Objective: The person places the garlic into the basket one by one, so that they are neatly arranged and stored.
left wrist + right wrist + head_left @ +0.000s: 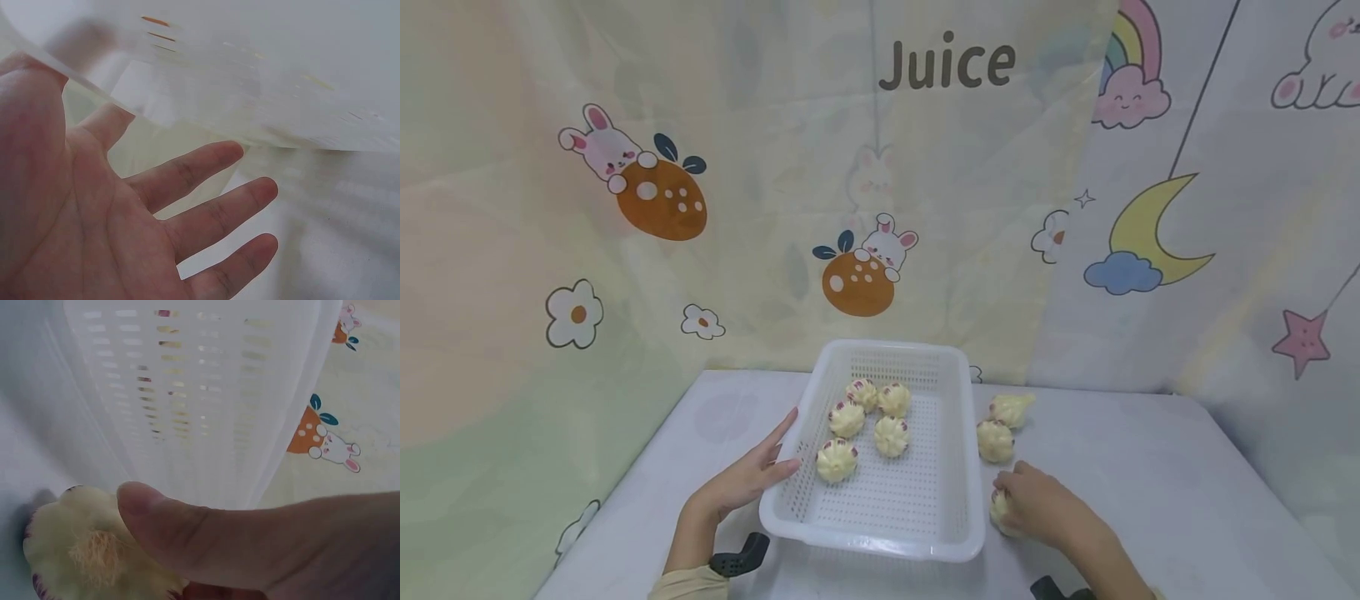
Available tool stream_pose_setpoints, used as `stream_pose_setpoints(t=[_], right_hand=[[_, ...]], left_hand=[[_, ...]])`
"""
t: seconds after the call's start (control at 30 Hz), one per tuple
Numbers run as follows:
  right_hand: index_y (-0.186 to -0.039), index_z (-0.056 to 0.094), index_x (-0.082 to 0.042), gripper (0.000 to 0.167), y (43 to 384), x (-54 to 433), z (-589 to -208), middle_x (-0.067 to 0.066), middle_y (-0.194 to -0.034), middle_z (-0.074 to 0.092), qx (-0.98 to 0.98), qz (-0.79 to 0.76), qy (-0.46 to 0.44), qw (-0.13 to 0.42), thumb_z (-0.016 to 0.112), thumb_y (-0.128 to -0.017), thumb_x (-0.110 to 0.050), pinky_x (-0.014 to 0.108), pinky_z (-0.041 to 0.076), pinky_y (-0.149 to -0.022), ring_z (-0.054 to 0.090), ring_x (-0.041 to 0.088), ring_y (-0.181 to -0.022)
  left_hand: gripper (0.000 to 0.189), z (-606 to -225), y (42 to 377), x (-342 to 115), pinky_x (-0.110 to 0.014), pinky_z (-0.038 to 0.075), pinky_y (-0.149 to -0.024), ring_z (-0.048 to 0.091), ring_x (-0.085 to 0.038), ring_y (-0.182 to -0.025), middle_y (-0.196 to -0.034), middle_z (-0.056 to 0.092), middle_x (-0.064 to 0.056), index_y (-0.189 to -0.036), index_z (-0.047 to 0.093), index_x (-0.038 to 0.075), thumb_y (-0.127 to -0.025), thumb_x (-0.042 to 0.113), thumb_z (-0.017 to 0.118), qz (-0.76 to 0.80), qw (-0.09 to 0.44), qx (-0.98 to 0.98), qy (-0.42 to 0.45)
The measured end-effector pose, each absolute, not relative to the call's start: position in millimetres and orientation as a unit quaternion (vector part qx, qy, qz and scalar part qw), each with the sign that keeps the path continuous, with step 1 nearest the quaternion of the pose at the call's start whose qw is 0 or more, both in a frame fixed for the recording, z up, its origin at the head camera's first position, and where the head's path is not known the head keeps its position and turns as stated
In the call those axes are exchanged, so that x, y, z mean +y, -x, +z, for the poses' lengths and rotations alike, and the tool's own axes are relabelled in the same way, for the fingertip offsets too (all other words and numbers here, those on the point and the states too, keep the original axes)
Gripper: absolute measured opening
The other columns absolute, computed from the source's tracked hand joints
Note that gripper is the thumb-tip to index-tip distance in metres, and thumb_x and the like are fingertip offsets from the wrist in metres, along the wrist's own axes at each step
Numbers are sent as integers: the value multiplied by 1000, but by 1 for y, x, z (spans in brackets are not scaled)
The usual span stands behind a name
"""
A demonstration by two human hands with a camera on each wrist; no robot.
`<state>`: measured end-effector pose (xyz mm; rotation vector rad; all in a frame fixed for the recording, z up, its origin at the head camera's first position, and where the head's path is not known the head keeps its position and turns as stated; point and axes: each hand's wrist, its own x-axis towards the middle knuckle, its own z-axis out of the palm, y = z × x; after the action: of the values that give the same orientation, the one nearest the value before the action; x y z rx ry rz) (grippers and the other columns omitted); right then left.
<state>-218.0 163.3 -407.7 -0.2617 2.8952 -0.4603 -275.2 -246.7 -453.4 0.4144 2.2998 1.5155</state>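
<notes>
A white plastic basket (942,467) stands in the middle of the table, with several pale garlic bulbs (891,437) lying in its left and back part. At the basket's left side, my left hand (747,479) rests thumb and forefinger against the rim. Its other fingers (219,219) stretch out straight below the rim in the left wrist view. Right of the basket, my right hand (1043,506) holds a garlic bulb (94,550) low at the table. The thumb presses on its side, and root fibres and purple-tinged edges show; the fingers behind are mostly hidden.
Two more garlic bulbs, a round one (996,441) and a pointed one (1011,410), lie beyond my right hand, near the basket's right wall. The white table (1150,467) reaches back to a printed cloth backdrop (760,208).
</notes>
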Motion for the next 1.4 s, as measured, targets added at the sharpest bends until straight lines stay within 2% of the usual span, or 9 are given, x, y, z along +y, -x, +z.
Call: stream_pose_setpoints(t=[0.13,0.23,0.33,0.47,0.6,0.77,0.97,1.17,1.4], right_hand=[[-96,67,-7,20,222,164,-406,8,-90,61,980,-152,78,105,72,-76,-7,43,51,-74,59,23,-81],[-98,64,-2,29,224,168,-405,9,-89,61,977,-165,74,114,76,-71,-6,44,52,-76,59,24,-82],[-94,63,1,28,227,174,-407,7,-83,61,976,-171,74,110,76,-70,-6,40,51,-72,58,21,-77],[-85,64,-1,17,231,184,-410,4,-74,60,978,-161,84,102,74,-72,-7,37,48,-67,54,17,-70],[-92,68,-2,18,233,193,-410,5,-82,66,976,-167,87,111,73,-76,-8,40,50,-71,58,19,-75],[-106,67,0,37,238,201,-411,8,-96,68,973,-171,82,134,77,-73,-12,48,50,-82,63,27,-91],[-104,68,-3,33,241,207,-411,1,-91,67,969,-189,77,138,78,-73,-10,42,51,-76,57,16,-81],[-107,68,-3,37,246,213,-412,3,-96,67,970,-193,85,123,78,-73,-10,41,49,-77,54,16,-84],[-109,68,-3,42,246,214,-407,-1,-84,62,961,-241,88,99,81,-69,-9,31,46,-67,51,14,-77]], left_hand=[[78,-453,275,-246,-54,48,-92,57,-35,-120,-152,31,-21,-151,2,41,-96,30,56,538,180,811,-145],[78,-453,275,-246,-53,48,-92,57,-35,-119,-152,32,-20,-151,2,42,-96,29,56,541,182,809,-144],[78,-454,276,-247,-53,48,-92,58,-34,-119,-151,33,-20,-151,2,42,-96,29,56,539,181,809,-144],[78,-455,276,-248,-54,47,-93,57,-34,-119,-151,33,-20,-151,2,42,-96,30,56,538,182,810,-145],[78,-455,277,-249,-55,47,-93,58,-34,-119,-152,32,-21,-150,2,43,-95,30,56,539,183,809,-148],[78,-455,279,-250,-58,45,-93,58,-33,-118,-152,32,-20,-150,2,44,-95,30,56,535,182,811,-151],[78,-455,279,-249,-57,44,-95,59,-31,-118,-150,35,-20,-150,1,44,-96,28,55,535,185,810,-155],[78,-456,280,-250,-56,46,-93,60,-30,-116,-150,36,-19,-150,2,44,-96,29,56,535,183,810,-153],[79,-456,280,-250,-56,47,-92,61,-29,-114,-150,36,-19,-149,3,46,-94,31,58,535,181,813,-143]])
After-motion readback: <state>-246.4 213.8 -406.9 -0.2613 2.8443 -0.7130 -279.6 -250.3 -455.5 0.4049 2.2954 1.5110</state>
